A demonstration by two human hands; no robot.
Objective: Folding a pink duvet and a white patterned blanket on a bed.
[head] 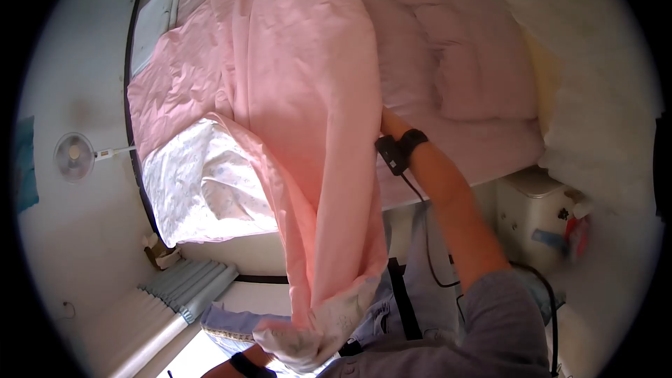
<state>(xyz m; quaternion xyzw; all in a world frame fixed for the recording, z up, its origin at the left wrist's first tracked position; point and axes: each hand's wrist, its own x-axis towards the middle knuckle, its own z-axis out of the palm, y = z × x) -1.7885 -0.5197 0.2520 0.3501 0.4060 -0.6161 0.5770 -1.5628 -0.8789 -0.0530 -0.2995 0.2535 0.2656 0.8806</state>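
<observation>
A pink cover point(310, 63) with a white floral underside point(210, 184) spreads over the bed and rises in a long fold towards my body. Low in the view, my left hand point(262, 355) is at its gathered near end, where the floral side is turned out. Cloth hides most of those fingers, but the bunched end is held up off the bed there. My right arm reaches forward, and my right hand point(389, 119) disappears behind the cover's right edge. Whether its fingers grip the cloth cannot be seen. A black device point(392, 154) with a cable is strapped at that wrist.
Darker pink bedding point(483, 73) lies rumpled on the bed's right side. A white cabinet point(525, 210) stands at right beside the bed. Left are a fan point(75, 156) and a grey-blue curtain point(189, 283). The cable point(430, 252) hangs beside my right forearm.
</observation>
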